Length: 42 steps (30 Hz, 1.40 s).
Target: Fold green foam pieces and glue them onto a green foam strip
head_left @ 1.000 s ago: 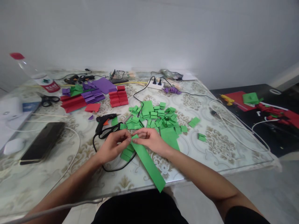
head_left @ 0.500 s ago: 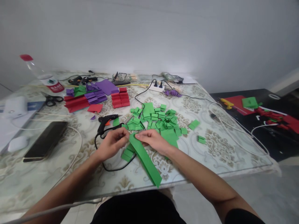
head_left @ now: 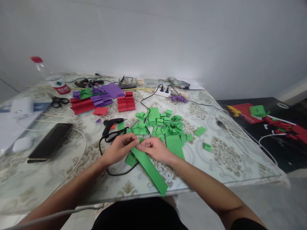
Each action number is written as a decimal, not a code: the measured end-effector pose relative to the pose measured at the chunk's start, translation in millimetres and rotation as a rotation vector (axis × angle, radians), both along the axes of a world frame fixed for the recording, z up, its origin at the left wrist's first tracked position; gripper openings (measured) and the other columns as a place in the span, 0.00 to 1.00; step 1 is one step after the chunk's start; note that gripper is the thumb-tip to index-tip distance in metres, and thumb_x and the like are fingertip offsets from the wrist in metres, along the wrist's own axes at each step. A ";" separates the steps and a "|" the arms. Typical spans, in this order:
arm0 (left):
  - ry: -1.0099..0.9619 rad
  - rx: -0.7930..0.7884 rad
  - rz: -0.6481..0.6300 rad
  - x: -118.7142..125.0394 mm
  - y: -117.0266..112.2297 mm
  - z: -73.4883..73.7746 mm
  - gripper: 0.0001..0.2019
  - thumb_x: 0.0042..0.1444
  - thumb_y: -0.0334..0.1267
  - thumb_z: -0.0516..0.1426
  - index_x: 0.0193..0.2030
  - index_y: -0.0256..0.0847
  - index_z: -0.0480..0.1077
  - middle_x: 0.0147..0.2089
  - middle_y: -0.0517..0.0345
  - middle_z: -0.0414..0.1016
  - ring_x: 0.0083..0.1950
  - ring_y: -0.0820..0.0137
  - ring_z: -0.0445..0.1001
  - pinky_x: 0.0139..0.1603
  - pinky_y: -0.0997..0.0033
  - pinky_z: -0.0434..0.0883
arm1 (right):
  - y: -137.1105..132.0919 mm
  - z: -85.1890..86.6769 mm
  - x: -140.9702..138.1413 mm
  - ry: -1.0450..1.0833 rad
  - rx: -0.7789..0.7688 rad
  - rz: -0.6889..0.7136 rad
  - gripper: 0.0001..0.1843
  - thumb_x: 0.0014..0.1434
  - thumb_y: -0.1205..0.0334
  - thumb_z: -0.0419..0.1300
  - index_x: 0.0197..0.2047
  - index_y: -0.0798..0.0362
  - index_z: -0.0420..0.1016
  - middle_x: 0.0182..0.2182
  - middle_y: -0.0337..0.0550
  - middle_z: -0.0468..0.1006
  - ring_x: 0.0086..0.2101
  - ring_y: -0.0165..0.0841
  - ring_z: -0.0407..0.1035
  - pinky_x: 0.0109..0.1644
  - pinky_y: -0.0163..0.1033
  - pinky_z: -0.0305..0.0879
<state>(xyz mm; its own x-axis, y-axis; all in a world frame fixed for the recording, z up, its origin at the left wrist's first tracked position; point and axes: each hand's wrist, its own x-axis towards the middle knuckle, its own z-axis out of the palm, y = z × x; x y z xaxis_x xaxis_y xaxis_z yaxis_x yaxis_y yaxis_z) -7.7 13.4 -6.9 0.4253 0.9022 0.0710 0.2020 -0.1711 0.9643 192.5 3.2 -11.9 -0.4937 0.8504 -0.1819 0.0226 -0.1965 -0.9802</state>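
A long green paper strip (head_left: 152,171) slants down toward the table's front edge. My left hand (head_left: 122,147) pinches its upper end between thumb and fingers. Close beside it, my right hand (head_left: 154,148) is closed on the same end, fingertips nearly meeting the left ones. The fingers partly hide the strip's top. Under and behind the strip lies a small folded green piece (head_left: 130,159). Just beyond my hands spreads a pile of small folded green paper pieces (head_left: 165,123), with a larger green sheet (head_left: 175,145) by my right wrist.
A black glue gun (head_left: 111,124) lies left of the pile, its cord looping near my left hand. Further left are a phone (head_left: 50,142), scissors (head_left: 57,101) and a bottle (head_left: 56,81). Red folded paper (head_left: 126,102) and a power strip (head_left: 163,92) lie toward the back.
My hands have come closer together on the strip's upper end, the left thumb now over it. The strip lies flatter toward me. The whole view has shifted slightly.
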 end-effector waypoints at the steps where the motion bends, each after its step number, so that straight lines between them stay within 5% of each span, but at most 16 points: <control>1: -0.016 -0.004 0.013 -0.2 0.9 0.8 0.15 0.62 0.48 0.60 0.32 0.38 0.73 0.27 0.61 0.69 0.28 0.72 0.66 0.28 0.75 0.65 | 0.1 0.2 0.3 0.011 -0.016 0.009 0.25 0.49 0.41 0.73 0.27 0.57 0.79 0.18 0.34 0.69 0.20 0.25 0.56 0.25 0.33 0.50; 7: -0.078 -0.006 0.245 -18.1 15.7 12.8 0.15 0.55 0.49 0.64 0.28 0.39 0.72 0.22 0.63 0.65 0.23 0.74 0.62 0.22 0.76 0.60 | 3.3 5.7 5.8 0.024 -0.114 0.015 0.26 0.51 0.38 0.71 0.33 0.56 0.83 0.30 0.47 0.85 0.27 0.35 0.75 0.32 0.38 0.67; 15: -0.065 0.016 0.471 -36.2 26.9 22.3 0.11 0.50 0.44 0.66 0.27 0.39 0.75 0.21 0.62 0.68 0.22 0.73 0.65 0.21 0.76 0.60 | 9.0 11.1 13.7 0.014 -0.089 0.037 0.25 0.52 0.40 0.71 0.33 0.57 0.84 0.30 0.47 0.86 0.29 0.36 0.78 0.35 0.37 0.70; 20: -0.378 -0.052 0.599 -38.8 32.1 20.0 0.10 0.49 0.41 0.67 0.25 0.40 0.73 0.20 0.64 0.67 0.19 0.75 0.63 0.18 0.76 0.60 | 15.0 10.5 14.3 0.133 -0.123 -0.079 0.24 0.48 0.41 0.74 0.33 0.57 0.83 0.26 0.46 0.84 0.29 0.38 0.80 0.41 0.43 0.76; 26: -0.616 -0.251 0.496 -12.6 22.4 14.7 0.15 0.47 0.47 0.68 0.28 0.38 0.72 0.25 0.61 0.70 0.24 0.72 0.67 0.21 0.72 0.68 | 14.0 3.3 7.6 0.173 -0.062 -0.172 0.25 0.47 0.39 0.73 0.32 0.54 0.81 0.23 0.41 0.80 0.28 0.38 0.78 0.41 0.45 0.75; 29: -0.585 -0.308 0.431 2.0 12.0 7.1 0.15 0.43 0.42 0.72 0.28 0.36 0.73 0.27 0.59 0.74 0.25 0.72 0.69 0.22 0.73 0.68 | 10.1 -2.0 2.5 0.128 0.048 -0.201 0.25 0.51 0.37 0.70 0.32 0.53 0.81 0.23 0.41 0.80 0.29 0.38 0.77 0.39 0.43 0.73; 33: -0.430 -0.295 0.349 7.5 4.3 -1.1 0.14 0.50 0.41 0.69 0.23 0.36 0.74 0.23 0.58 0.74 0.23 0.73 0.69 0.24 0.73 0.68 | 5.1 -6.5 -2.0 0.030 0.180 -0.226 0.23 0.56 0.40 0.67 0.32 0.54 0.81 0.27 0.43 0.81 0.31 0.37 0.75 0.37 0.40 0.70; 36: -0.395 -0.230 0.446 1.1 8.2 1.1 0.15 0.49 0.40 0.69 0.20 0.38 0.72 0.19 0.60 0.71 0.21 0.73 0.67 0.22 0.74 0.66 | 4.5 -7.2 -2.9 0.012 0.220 -0.234 0.23 0.57 0.40 0.66 0.33 0.55 0.81 0.29 0.43 0.81 0.30 0.35 0.74 0.37 0.39 0.69; 42: -0.445 -0.161 0.637 -12.3 20.2 14.4 0.08 0.45 0.39 0.67 0.25 0.40 0.73 0.21 0.61 0.71 0.21 0.72 0.67 0.20 0.73 0.66 | 9.6 -6.4 -3.2 0.181 -0.001 -0.218 0.27 0.48 0.36 0.71 0.31 0.54 0.78 0.25 0.42 0.80 0.30 0.38 0.79 0.40 0.44 0.75</control>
